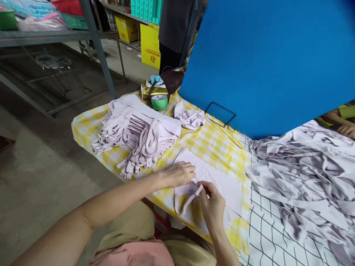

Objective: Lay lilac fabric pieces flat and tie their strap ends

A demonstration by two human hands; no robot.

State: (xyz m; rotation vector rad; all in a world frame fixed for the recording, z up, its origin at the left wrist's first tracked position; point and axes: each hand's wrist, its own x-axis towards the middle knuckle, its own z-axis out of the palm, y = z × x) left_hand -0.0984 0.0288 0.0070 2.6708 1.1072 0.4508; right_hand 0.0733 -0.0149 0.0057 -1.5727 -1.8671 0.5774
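A pale lilac fabric piece with narrow straps lies flat on the yellow checked tablecloth before me. My left hand is closed over its near left part, fingertips pinching the cloth where a strap begins. Between thumb and fingers of my right hand is a narrow fabric strap, which loops down toward the table's near edge. The two hands are almost touching. Up and to the left lies a thick stack of similar strapped fabric pieces, their straps hanging in bunches toward me.
A crumpled cloth, a green tape roll and a gold box sit farther back. A large blue board rises behind a black wire stand. Loose fabric is heaped at right, near another person's hand.
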